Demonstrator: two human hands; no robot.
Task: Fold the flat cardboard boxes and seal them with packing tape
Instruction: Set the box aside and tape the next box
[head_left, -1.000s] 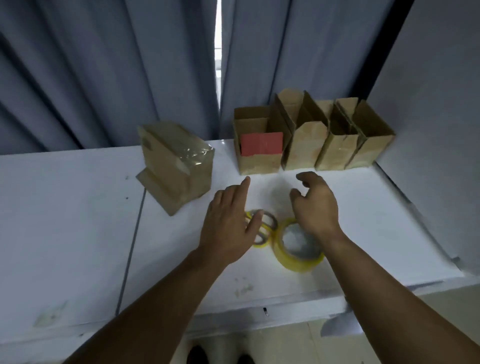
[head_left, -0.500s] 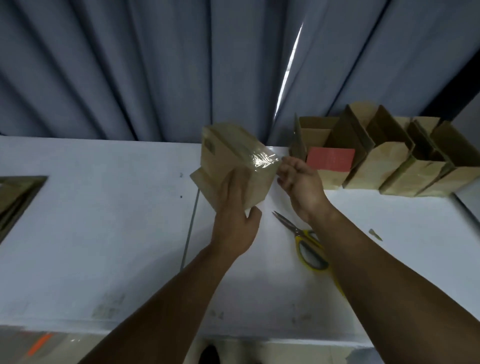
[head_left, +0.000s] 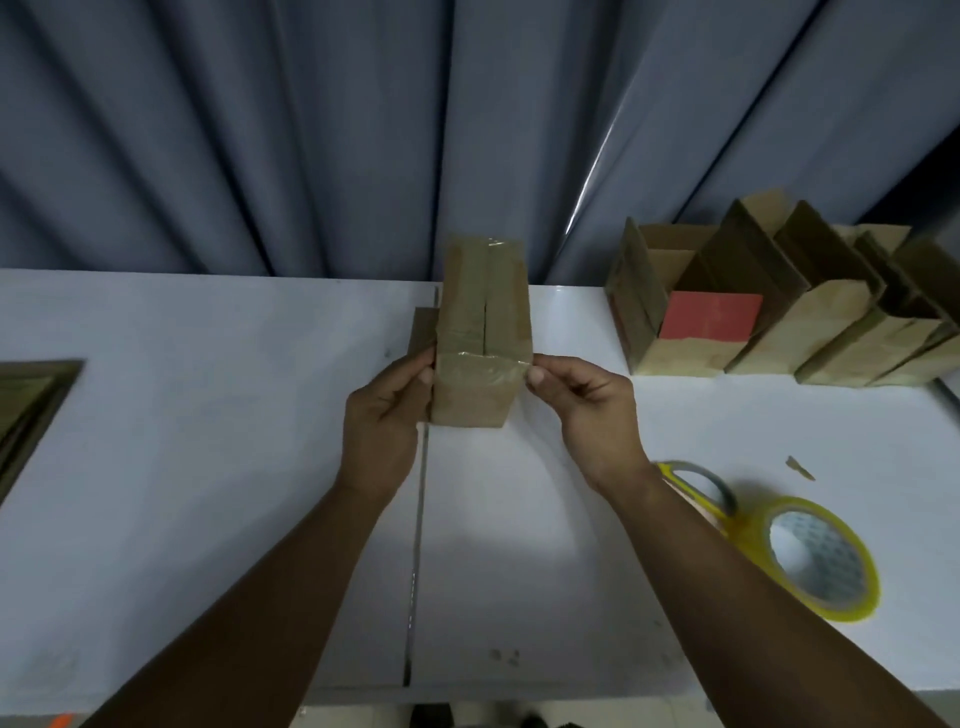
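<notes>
A taped cardboard box (head_left: 480, 332) is held above the white table (head_left: 208, 467), its sealed flap seam facing up towards me and clear tape across it. My left hand (head_left: 387, 415) grips the box's left side with curled fingers. On the right side, my right hand (head_left: 587, 405) pinches the box's corner at the tape edge. A roll of yellow packing tape (head_left: 818, 558) lies on the table to the right, behind my right forearm. Yellow-handled scissors (head_left: 696, 486) lie beside the roll, partly hidden by that arm.
Several folded open-topped cardboard boxes (head_left: 831, 332) stand in a row at the back right, one with a red card (head_left: 709, 315) in it. Another cardboard piece (head_left: 26, 405) shows at the left edge. Grey curtains (head_left: 311, 130) hang behind the table. A paper scrap (head_left: 800, 467) lies right.
Both hands have taken hold of the taped box, lifted it and turned it so the sealed seam faces up. The camera view has swung left, shifting the open boxes right.
</notes>
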